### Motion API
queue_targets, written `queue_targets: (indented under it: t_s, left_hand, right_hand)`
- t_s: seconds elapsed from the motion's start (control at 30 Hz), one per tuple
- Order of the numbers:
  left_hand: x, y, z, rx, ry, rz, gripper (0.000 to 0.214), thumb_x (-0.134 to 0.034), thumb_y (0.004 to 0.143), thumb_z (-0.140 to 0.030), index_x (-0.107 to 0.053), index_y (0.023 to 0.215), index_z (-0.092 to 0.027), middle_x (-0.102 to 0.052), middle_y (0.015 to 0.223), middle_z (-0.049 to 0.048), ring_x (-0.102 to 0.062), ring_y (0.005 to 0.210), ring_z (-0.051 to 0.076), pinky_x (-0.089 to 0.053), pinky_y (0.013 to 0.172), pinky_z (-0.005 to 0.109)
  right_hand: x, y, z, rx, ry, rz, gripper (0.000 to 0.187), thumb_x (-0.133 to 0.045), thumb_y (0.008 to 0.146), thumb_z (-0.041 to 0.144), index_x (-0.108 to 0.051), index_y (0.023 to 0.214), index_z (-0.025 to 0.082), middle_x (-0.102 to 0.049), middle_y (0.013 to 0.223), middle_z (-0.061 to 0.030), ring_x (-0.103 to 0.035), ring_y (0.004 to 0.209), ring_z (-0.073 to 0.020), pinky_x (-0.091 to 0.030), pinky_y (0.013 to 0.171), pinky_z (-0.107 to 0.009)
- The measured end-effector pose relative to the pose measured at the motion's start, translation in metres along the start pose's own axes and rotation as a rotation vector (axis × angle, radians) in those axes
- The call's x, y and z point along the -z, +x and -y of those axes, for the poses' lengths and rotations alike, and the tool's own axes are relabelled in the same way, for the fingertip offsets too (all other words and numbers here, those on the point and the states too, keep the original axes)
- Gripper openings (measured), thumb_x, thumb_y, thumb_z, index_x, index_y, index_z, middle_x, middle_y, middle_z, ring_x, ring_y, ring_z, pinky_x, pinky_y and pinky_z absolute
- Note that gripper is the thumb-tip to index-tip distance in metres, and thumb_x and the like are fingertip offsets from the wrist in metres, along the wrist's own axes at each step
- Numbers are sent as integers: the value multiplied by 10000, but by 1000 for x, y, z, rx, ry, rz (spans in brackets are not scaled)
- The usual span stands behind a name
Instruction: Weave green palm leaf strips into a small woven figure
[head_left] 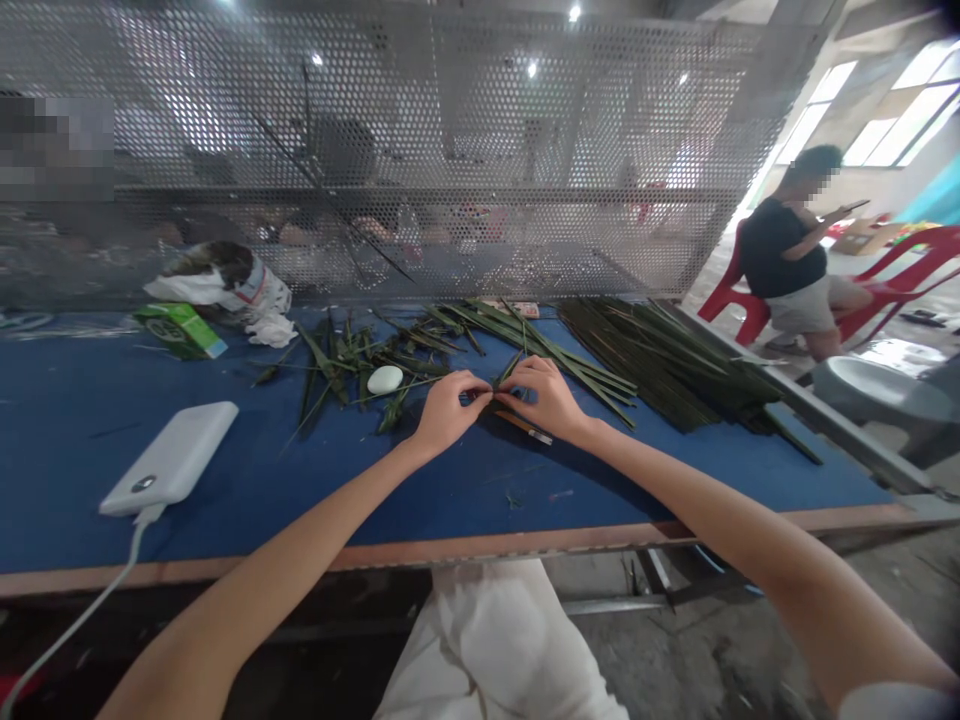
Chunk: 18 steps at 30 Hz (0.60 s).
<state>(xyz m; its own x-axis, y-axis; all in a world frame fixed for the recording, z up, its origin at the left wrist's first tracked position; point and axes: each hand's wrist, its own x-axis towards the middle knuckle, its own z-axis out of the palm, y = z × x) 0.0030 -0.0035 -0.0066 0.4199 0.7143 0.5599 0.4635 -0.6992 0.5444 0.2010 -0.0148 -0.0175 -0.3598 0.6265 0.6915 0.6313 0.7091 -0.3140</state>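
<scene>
My left hand [452, 408] is closed in a pinch, thumb against fingertips. My right hand [546, 398] pinches right beside it, and the fingertips of both meet over the table. A narrow green leaf strip [512, 364] shows at the fingers, though most of what they grip is hidden. Just below my right fingers lies a slim orange tool [523, 427] with a pale end. A white egg-shaped object [385, 380] rests left of my left hand, among cut and folded leaf pieces [330, 365].
Long leaf strips [555, 355] and a dark leaf bundle [667, 365] lie to the right. On the left are a white power bank [172, 458] with a cable, a green box [180, 331] and a plastic bag [225, 285]. A perforated metal screen [480, 150] stands behind; a person [784, 250] sits at right.
</scene>
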Motion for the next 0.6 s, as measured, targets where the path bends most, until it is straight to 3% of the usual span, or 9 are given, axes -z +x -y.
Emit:
queue_targets:
  t_s: [0.13, 0.33, 0.6]
  left_hand:
    - [1, 0, 1, 24, 7, 23, 106, -622, 838, -238, -692, 779, -186, -679, 786, 44, -613, 753, 187, -465, 703, 309]
    - [2, 1, 2, -57, 58, 49, 73, -607, 816, -198, -662, 769, -189, -641, 767, 35, -592, 747, 179, -463, 708, 304]
    - [8, 4, 2, -49, -24, 71, 69, -580, 780, -149, -610, 727, -181, -581, 736, 14, -560, 708, 155, -454, 688, 287]
  right_hand:
    - [-6, -2, -1, -72, 27, 10, 87, -670, 864, 291, -715, 858, 217, -686, 874, -49, -567, 926, -212, -394, 859, -376]
    - [-3, -1, 0, 36, -36, 35, 88, -616, 886, 244, -694, 907, 209, -687, 890, -51, -535, 1000, -225, -372, 903, -384]
    - [-4, 1, 2, 6, -27, 1, 104, -575, 889, 220, -673, 917, 201, -684, 928, -66, -537, 1002, -232, -388, 889, -388]
